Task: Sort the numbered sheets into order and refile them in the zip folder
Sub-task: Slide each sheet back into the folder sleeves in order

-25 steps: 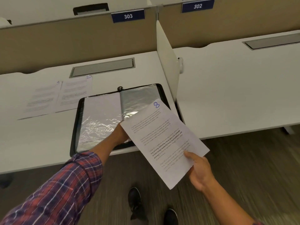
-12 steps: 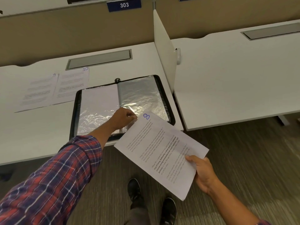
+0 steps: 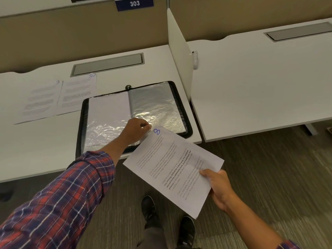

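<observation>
Left grip (image 3: 136, 131) pinches the sleeve (image 3: 158, 108) mouth, right grip (image 3: 218, 187) pinches sheet 8 (image 3: 172, 169); a slack mouth could buckle its corner.

Left sleeve (image 3: 59, 203), lower left: plaid shirt in red and navy with thin white lines, cuff pushed up the forearm. Right sleeve (image 3: 287, 246), bottom right corner: sliver of the same plaid. Bottom centre: grey trousers (image 3: 154, 234), black shoes (image 3: 148, 207).

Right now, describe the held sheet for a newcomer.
On the desk under sign 303 lies an open zip folder. At its front edge the right hand holds a sheet. It bears a blue 8; sheet 9 and sheet 10 lie flat.
</observation>
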Demonstrator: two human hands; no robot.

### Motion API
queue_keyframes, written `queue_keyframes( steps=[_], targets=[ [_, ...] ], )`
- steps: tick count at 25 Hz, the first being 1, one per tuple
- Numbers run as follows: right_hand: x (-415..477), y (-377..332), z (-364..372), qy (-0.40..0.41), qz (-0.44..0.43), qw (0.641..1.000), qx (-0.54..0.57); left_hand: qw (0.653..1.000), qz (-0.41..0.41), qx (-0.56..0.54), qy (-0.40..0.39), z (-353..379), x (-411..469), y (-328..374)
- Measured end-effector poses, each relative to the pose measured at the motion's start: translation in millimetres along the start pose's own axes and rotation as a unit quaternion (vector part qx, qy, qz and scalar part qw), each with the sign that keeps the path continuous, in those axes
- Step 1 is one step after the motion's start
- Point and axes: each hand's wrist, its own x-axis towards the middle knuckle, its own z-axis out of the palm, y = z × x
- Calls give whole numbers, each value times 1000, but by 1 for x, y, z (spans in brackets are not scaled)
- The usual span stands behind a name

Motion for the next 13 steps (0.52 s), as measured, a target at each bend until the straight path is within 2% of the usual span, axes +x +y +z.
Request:
queue_keyframes(
  steps=[4,7,13],
  targets=[
    [-1,2,3,22,-6,1000,2,999,42,3,29,2,-7,2],
    [-6,3,11,8,-8,1000,-10,996,83,15,41,8,-12,5],
    [-2,1,21,40,-22,998,30,996,78,32,31,17,-14,5]
  ],
)
